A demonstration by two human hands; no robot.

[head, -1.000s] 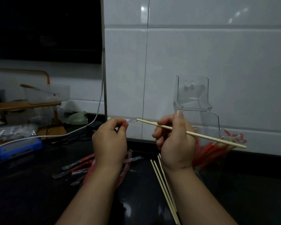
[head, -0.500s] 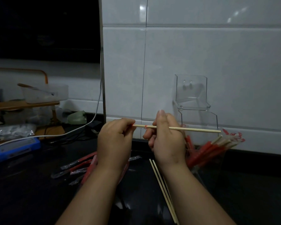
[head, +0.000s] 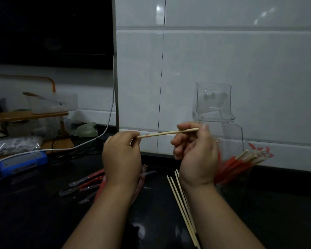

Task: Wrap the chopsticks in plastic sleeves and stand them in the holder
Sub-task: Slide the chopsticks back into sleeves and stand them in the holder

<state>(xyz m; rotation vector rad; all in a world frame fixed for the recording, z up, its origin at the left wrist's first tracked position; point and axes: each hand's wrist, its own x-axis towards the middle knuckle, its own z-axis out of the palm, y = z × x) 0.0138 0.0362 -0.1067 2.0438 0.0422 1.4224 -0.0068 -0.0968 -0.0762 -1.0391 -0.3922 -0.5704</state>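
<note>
A bare wooden chopstick (head: 162, 133) lies nearly level between my hands, above the dark counter. My left hand (head: 121, 157) pinches a clear, red-edged plastic sleeve around its left tip. My right hand (head: 196, 151) grips the stick's right part between thumb and fingers. Several unwrapped chopsticks (head: 182, 207) lie on the counter under my right forearm. Empty red and clear sleeves (head: 84, 184) lie under my left wrist. The clear holder (head: 239, 133) stands to the right against the tiled wall, with several wrapped chopsticks (head: 241, 162) leaning in it.
A blue box (head: 18, 163) and a white cable (head: 90, 142) lie at the left. Behind them stand a wooden rack with a plastic container (head: 52, 103) and a foil bag (head: 13, 146). The white tiled wall (head: 223, 60) closes the back.
The chopstick has slid left into the sleeve in my left hand and levelled out; far less of it sticks out to the right of my right hand than before.
</note>
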